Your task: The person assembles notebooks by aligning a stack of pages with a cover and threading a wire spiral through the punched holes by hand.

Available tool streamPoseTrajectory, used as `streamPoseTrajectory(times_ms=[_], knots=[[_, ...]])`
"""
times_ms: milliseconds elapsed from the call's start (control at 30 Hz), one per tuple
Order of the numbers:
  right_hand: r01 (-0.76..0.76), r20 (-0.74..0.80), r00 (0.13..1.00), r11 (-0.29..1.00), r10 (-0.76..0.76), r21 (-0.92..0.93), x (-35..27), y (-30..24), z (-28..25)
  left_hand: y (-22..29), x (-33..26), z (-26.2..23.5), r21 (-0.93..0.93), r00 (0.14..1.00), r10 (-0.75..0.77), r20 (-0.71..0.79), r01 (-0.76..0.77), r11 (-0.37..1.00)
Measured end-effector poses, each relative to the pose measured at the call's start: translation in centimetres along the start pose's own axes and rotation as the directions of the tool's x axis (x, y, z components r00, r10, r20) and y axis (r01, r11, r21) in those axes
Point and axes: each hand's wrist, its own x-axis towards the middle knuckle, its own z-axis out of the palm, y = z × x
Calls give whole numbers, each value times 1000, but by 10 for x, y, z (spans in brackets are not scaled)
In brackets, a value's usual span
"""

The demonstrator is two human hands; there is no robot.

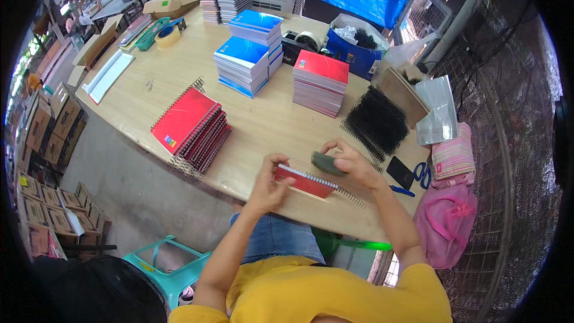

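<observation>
My left hand grips the left end of a small red notebook by the table's front edge. The notebook is tilted up on its side, spine upward. A wire-like spiral coil runs along the spine and sticks out past its right end. Between the fingers of my right hand is a dark grey-green block, just above and behind the spine. Whether the block touches the coil I cannot tell.
Left on the table is a stack of red spiral notebooks. Behind stand blue-covered stacks and a red-covered stack. Black coils, a dark flat item and blue scissors lie right. A green stool stands below.
</observation>
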Motion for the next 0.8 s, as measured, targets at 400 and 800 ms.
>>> streamPoseTrajectory(times_ms=[400,800], knots=[[-23,41,999,950,11,311,3,0,16,-12,0,-21,-379,946,-279,164,322,868],[18,20,999,948,-25,319,15,7,26,-9,3,-23,-515,931,-330,156,361,777]])
